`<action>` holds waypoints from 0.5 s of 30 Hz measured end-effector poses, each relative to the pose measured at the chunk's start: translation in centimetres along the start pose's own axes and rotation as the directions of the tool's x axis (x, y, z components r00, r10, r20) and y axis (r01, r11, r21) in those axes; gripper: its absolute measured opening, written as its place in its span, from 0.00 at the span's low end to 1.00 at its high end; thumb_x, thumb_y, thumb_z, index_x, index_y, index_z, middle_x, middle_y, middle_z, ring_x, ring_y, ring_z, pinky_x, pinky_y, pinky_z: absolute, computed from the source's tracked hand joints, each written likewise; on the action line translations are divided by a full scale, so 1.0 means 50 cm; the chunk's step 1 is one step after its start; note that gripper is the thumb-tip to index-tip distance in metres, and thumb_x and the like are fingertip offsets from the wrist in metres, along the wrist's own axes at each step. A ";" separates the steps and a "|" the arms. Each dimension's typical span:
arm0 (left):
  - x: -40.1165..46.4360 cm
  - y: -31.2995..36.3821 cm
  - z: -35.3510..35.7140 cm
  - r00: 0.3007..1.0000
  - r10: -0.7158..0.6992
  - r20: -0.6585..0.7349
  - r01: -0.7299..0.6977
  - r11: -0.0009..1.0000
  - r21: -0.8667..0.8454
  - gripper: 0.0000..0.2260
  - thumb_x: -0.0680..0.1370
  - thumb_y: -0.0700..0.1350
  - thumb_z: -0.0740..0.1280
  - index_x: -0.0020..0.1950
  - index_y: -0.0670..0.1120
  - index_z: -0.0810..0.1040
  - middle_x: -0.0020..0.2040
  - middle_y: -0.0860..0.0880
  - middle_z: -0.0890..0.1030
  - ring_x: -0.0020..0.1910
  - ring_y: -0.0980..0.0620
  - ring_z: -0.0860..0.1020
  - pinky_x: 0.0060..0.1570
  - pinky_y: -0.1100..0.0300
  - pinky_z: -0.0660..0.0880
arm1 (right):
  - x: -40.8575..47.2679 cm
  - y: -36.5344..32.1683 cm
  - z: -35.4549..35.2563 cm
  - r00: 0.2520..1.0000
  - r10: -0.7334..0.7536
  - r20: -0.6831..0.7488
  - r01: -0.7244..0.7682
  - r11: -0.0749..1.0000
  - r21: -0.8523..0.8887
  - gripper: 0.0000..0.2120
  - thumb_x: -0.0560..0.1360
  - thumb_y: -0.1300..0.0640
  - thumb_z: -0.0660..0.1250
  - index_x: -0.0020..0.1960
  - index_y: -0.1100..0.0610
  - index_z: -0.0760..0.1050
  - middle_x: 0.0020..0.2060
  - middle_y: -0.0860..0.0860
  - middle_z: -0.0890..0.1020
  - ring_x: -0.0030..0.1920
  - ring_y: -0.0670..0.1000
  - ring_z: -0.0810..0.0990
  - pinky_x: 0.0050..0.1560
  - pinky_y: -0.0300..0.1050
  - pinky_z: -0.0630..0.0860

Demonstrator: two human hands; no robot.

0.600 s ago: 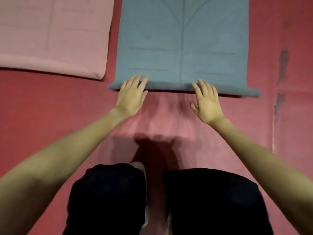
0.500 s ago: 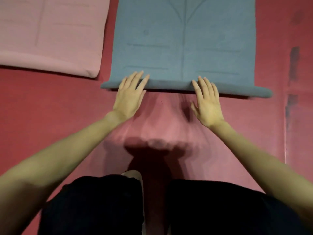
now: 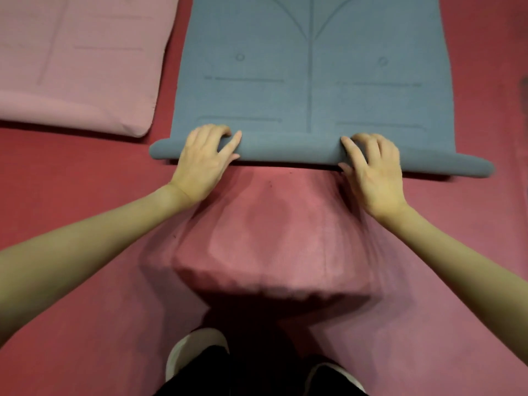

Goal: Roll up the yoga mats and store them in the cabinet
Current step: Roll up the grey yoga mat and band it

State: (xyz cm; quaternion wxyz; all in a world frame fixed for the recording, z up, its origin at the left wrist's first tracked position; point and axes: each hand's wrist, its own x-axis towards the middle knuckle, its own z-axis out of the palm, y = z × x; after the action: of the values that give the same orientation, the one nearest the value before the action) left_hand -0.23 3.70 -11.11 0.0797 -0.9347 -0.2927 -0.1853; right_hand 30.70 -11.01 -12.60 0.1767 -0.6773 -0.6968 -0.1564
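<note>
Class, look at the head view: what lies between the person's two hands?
The head view shows only the rolled edge of the blue mat running bare between the left hand and right hand.

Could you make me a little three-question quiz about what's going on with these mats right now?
1. True or false: the blue-grey yoga mat is fully rolled up.
2. Which mat lies untouched on the red floor? A) pink yoga mat B) green mat C) black mat
3. Fill in: the left hand and right hand both rest on the mat's rolled ____ edge.

Key: 1 false, only the near end is rolled; 2 A; 3 near.
</note>
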 end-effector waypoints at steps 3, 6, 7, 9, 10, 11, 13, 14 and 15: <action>0.005 -0.001 0.009 0.997 -0.023 0.072 0.029 0.996 -0.085 0.14 0.79 0.44 0.65 0.61 0.37 0.77 0.51 0.38 0.78 0.49 0.39 0.74 0.46 0.48 0.74 | 0.012 0.006 -0.005 0.995 -0.020 0.093 0.019 1.000 0.013 0.20 0.71 0.58 0.73 0.59 0.65 0.73 0.52 0.62 0.78 0.48 0.63 0.75 0.46 0.56 0.71; 0.005 -0.008 0.017 0.993 -0.016 0.120 0.030 0.993 -0.113 0.15 0.79 0.47 0.62 0.55 0.37 0.79 0.48 0.40 0.78 0.45 0.40 0.76 0.46 0.49 0.75 | 0.024 0.002 -0.008 0.986 0.004 0.165 -0.011 0.999 0.042 0.14 0.69 0.59 0.76 0.51 0.64 0.78 0.44 0.59 0.79 0.41 0.62 0.75 0.39 0.53 0.74; 0.002 -0.008 0.018 0.991 -0.017 0.134 0.033 0.993 -0.117 0.16 0.78 0.49 0.62 0.53 0.37 0.79 0.47 0.41 0.79 0.45 0.41 0.76 0.45 0.49 0.75 | 0.025 0.000 -0.010 0.983 0.012 0.185 -0.020 0.999 0.043 0.12 0.68 0.59 0.76 0.49 0.63 0.80 0.43 0.57 0.79 0.40 0.62 0.75 0.38 0.52 0.73; -0.002 -0.003 0.022 0.987 -0.027 0.159 0.045 0.993 -0.110 0.15 0.77 0.50 0.63 0.49 0.38 0.80 0.45 0.42 0.79 0.43 0.41 0.76 0.41 0.50 0.76 | 0.021 -0.006 -0.009 0.977 0.025 0.213 -0.034 0.999 0.037 0.09 0.68 0.58 0.76 0.44 0.62 0.81 0.40 0.56 0.79 0.38 0.61 0.75 0.35 0.48 0.72; -0.002 0.003 0.025 0.983 -0.043 0.180 0.062 0.993 -0.105 0.14 0.76 0.49 0.64 0.47 0.38 0.80 0.44 0.42 0.79 0.42 0.41 0.77 0.39 0.50 0.77 | 0.016 -0.009 -0.009 0.975 0.035 0.218 -0.044 0.998 0.036 0.08 0.67 0.58 0.77 0.42 0.61 0.81 0.39 0.55 0.79 0.37 0.60 0.75 0.34 0.47 0.72; -0.002 0.009 0.028 0.976 -0.066 0.206 0.089 0.990 -0.105 0.12 0.76 0.47 0.66 0.45 0.38 0.80 0.43 0.42 0.79 0.41 0.40 0.77 0.39 0.49 0.77 | 0.008 -0.012 -0.007 0.974 0.044 0.220 -0.054 0.998 0.036 0.08 0.67 0.58 0.77 0.41 0.61 0.81 0.38 0.55 0.79 0.37 0.60 0.76 0.33 0.46 0.72; -0.001 0.022 0.035 0.961 -0.099 0.259 0.133 0.984 -0.116 0.08 0.74 0.42 0.71 0.44 0.37 0.79 0.42 0.40 0.79 0.40 0.38 0.78 0.39 0.48 0.78 | -0.012 -0.018 -0.003 0.975 0.046 0.216 -0.054 0.998 0.028 0.08 0.67 0.58 0.77 0.42 0.60 0.81 0.39 0.55 0.79 0.36 0.59 0.76 0.32 0.46 0.72; -0.004 0.028 0.037 0.954 -0.106 0.280 0.145 0.982 -0.122 0.07 0.73 0.41 0.72 0.44 0.37 0.79 0.41 0.40 0.79 0.40 0.38 0.79 0.39 0.48 0.78 | -0.023 -0.021 0.000 0.976 0.034 0.217 -0.040 0.999 0.021 0.08 0.68 0.59 0.76 0.43 0.61 0.81 0.39 0.55 0.78 0.36 0.59 0.75 0.32 0.46 0.72; -0.011 0.034 0.037 0.949 -0.111 0.295 0.156 0.979 -0.132 0.07 0.73 0.40 0.72 0.43 0.37 0.79 0.40 0.40 0.79 0.39 0.37 0.79 0.39 0.48 0.78 | -0.034 -0.024 0.002 0.975 0.012 0.223 -0.015 1.000 0.012 0.08 0.68 0.61 0.76 0.44 0.61 0.80 0.39 0.55 0.78 0.36 0.59 0.75 0.32 0.47 0.71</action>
State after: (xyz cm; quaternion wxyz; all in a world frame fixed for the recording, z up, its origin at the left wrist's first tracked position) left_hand 0.86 2.52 -13.10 -0.0488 -0.9329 -0.3487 -0.0752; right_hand 29.53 -12.53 -13.47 0.1032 -0.6941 -0.7086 -0.0735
